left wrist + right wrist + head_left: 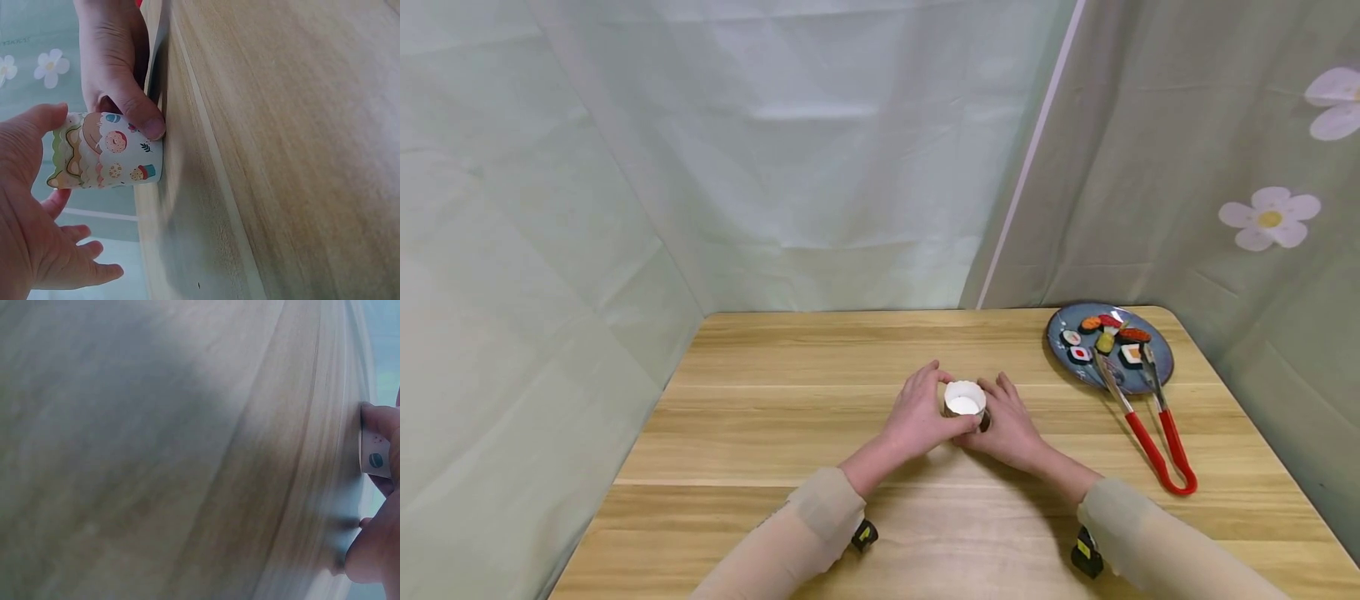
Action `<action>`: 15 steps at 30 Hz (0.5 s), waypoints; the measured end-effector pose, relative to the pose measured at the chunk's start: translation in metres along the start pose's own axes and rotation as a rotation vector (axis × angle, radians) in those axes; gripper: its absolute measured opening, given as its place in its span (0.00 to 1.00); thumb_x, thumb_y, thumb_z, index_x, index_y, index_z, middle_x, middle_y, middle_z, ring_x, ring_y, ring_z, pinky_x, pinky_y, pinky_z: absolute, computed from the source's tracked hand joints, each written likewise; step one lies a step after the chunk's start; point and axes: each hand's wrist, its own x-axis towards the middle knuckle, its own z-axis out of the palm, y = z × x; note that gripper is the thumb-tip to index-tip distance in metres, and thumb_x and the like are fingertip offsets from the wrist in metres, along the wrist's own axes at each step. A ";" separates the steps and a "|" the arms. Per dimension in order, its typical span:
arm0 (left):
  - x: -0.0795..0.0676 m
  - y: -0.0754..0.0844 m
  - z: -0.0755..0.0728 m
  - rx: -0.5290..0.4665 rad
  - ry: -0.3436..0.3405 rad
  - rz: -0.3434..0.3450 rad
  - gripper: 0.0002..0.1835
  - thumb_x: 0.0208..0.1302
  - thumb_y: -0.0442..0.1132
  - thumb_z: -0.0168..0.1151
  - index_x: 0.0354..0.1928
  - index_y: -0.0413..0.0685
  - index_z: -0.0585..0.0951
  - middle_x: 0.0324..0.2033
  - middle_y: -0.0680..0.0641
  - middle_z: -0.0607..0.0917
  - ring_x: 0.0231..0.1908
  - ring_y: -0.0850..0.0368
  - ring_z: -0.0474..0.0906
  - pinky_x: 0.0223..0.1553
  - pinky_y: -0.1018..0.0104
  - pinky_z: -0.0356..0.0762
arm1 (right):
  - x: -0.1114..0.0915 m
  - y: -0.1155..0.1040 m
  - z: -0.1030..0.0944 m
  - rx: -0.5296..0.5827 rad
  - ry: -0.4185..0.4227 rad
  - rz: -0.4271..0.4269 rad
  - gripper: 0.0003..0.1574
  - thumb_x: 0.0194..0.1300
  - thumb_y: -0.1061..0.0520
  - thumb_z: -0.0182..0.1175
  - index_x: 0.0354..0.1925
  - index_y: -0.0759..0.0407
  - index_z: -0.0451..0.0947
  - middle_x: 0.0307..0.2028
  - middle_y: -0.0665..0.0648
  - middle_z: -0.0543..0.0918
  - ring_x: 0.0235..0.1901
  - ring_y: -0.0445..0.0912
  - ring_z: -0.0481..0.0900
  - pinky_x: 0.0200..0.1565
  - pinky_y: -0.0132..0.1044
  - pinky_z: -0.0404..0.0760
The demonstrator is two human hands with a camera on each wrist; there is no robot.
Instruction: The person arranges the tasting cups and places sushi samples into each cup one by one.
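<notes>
Between both hands, upright near the middle of the table, is a short paper cup (965, 400) with a white inside and a scalloped rim. Several scalloped edges show one behind another on the printed paper baking cups (119, 150), like a nested stack, decorated with doughnuts and a cupcake. My left hand (925, 412) pinches the upper part between thumb and forefinger, its other fingers spread. Lower down, my right hand (1011, 425) grips the side, its thumb pressed near the base. In the right wrist view, only a bit of the printed paper (375, 460) shows beside the right hand (381, 531).
At the back right of the wooden table (760, 433) lies a blue plate (1060, 321) with several pieces of toy-like sushi (1133, 335). Red-handled tongs (1153, 450) rest with their tips on the plate. Fabric curtains (850, 167) surround the table's far and side edges.
</notes>
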 end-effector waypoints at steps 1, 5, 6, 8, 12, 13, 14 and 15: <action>0.000 0.000 0.001 -0.001 0.002 0.001 0.38 0.53 0.63 0.76 0.59 0.50 0.73 0.76 0.42 0.62 0.75 0.44 0.56 0.73 0.44 0.58 | 0.000 0.000 0.000 0.001 -0.002 0.001 0.55 0.49 0.37 0.79 0.67 0.64 0.75 0.71 0.74 0.66 0.76 0.72 0.44 0.71 0.72 0.45; 0.001 -0.001 0.003 -0.004 0.007 -0.001 0.38 0.54 0.63 0.75 0.59 0.50 0.74 0.76 0.43 0.62 0.75 0.45 0.56 0.73 0.45 0.59 | 0.000 0.000 0.000 0.003 -0.010 0.010 0.54 0.50 0.37 0.79 0.67 0.62 0.75 0.71 0.74 0.65 0.76 0.72 0.43 0.71 0.72 0.44; 0.001 -0.001 0.003 -0.007 0.008 0.000 0.38 0.54 0.63 0.75 0.59 0.50 0.74 0.76 0.43 0.62 0.75 0.45 0.56 0.73 0.45 0.59 | 0.000 0.000 0.000 0.002 -0.012 0.013 0.54 0.50 0.37 0.79 0.67 0.62 0.75 0.71 0.74 0.65 0.76 0.71 0.42 0.71 0.72 0.44; 0.002 -0.002 0.003 -0.009 0.008 0.000 0.37 0.55 0.63 0.74 0.59 0.50 0.74 0.76 0.44 0.62 0.75 0.45 0.56 0.72 0.45 0.59 | 0.000 -0.001 0.000 0.002 -0.010 0.014 0.54 0.50 0.38 0.79 0.67 0.63 0.75 0.71 0.74 0.65 0.76 0.71 0.42 0.71 0.72 0.44; 0.003 -0.002 0.004 -0.015 0.012 0.003 0.36 0.55 0.63 0.74 0.59 0.50 0.74 0.76 0.45 0.63 0.75 0.44 0.56 0.72 0.44 0.59 | 0.000 -0.001 0.000 0.007 -0.008 0.014 0.53 0.50 0.39 0.80 0.67 0.63 0.75 0.71 0.74 0.65 0.76 0.71 0.42 0.72 0.71 0.43; 0.003 -0.002 0.004 -0.015 0.013 0.005 0.36 0.55 0.63 0.73 0.59 0.51 0.74 0.76 0.45 0.63 0.75 0.44 0.56 0.72 0.44 0.59 | 0.000 -0.001 0.000 0.009 -0.006 0.014 0.53 0.49 0.39 0.80 0.67 0.63 0.75 0.71 0.74 0.65 0.76 0.71 0.42 0.72 0.71 0.43; 0.003 -0.002 0.004 -0.015 0.013 0.005 0.36 0.55 0.63 0.73 0.59 0.51 0.74 0.76 0.46 0.63 0.75 0.45 0.56 0.72 0.44 0.59 | 0.000 -0.001 0.000 0.009 -0.006 0.013 0.53 0.49 0.40 0.80 0.67 0.63 0.75 0.71 0.74 0.65 0.76 0.71 0.42 0.72 0.71 0.43; 0.002 -0.002 0.004 -0.014 0.013 0.006 0.36 0.55 0.62 0.73 0.59 0.51 0.74 0.76 0.46 0.63 0.75 0.45 0.57 0.72 0.44 0.59 | 0.000 -0.001 0.001 0.010 -0.006 0.014 0.53 0.49 0.40 0.80 0.67 0.62 0.75 0.71 0.74 0.65 0.76 0.71 0.42 0.72 0.71 0.43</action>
